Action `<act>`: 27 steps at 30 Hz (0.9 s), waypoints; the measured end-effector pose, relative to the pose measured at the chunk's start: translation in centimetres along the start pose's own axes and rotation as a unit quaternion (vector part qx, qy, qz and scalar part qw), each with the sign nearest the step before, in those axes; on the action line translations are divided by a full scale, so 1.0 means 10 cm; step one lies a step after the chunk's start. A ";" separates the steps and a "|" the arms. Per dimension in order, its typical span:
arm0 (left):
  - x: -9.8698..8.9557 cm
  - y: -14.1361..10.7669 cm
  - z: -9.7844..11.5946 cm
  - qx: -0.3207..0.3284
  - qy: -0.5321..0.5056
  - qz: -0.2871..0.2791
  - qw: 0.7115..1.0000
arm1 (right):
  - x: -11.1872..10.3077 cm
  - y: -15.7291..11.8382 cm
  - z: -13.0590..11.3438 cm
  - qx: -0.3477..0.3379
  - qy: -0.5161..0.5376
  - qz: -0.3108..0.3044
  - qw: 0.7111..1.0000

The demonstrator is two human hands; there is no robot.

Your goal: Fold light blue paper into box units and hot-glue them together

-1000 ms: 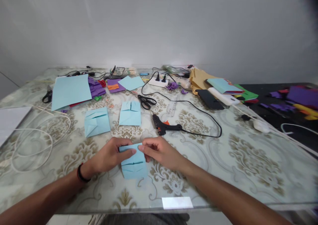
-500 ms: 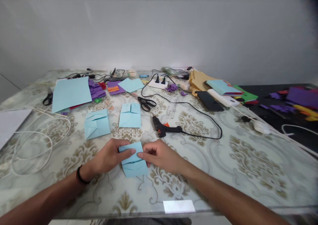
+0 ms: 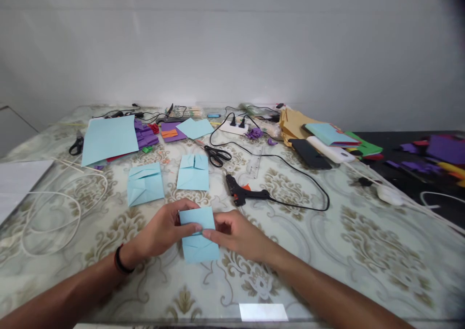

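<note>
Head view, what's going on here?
A person holds a folded blue paper just above or on the table, left hand and right hand gripping it, thumbs on top near its middle. Beyond the hands lie a second folded piece and a third folded piece. The glue gun and black scissors lie on the table, untouched.

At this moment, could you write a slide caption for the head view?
Left hand and right hand hold a folded blue paper; two folded pieces and a glue gun lie beyond.
</note>
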State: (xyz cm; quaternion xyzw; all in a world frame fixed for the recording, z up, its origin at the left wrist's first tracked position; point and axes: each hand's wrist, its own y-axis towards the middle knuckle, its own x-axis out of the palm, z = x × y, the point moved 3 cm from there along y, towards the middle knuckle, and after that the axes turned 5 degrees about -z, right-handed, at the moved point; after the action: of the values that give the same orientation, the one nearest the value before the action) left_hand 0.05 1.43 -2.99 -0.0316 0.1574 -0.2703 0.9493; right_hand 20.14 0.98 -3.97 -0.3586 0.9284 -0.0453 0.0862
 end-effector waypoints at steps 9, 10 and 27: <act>0.06 -0.01 -0.07 0.028 -0.031 -0.035 0.999 | 0.02 -0.01 0.00 0.022 -0.079 -0.017 0.996; 0.06 -0.01 -0.06 0.032 -0.030 -0.037 0.998 | 0.03 -0.01 -0.01 0.024 -0.090 -0.018 0.995; 0.05 -0.04 0.09 0.010 0.092 -0.080 0.993 | 0.03 -0.03 -0.09 -0.021 -0.149 -0.022 0.988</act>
State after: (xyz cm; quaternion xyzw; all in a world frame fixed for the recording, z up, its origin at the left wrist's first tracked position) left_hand 0.51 0.85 -2.25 -0.0100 0.2384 -0.3485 0.9064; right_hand 19.92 0.59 -3.05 -0.3832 0.8980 0.0261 0.2147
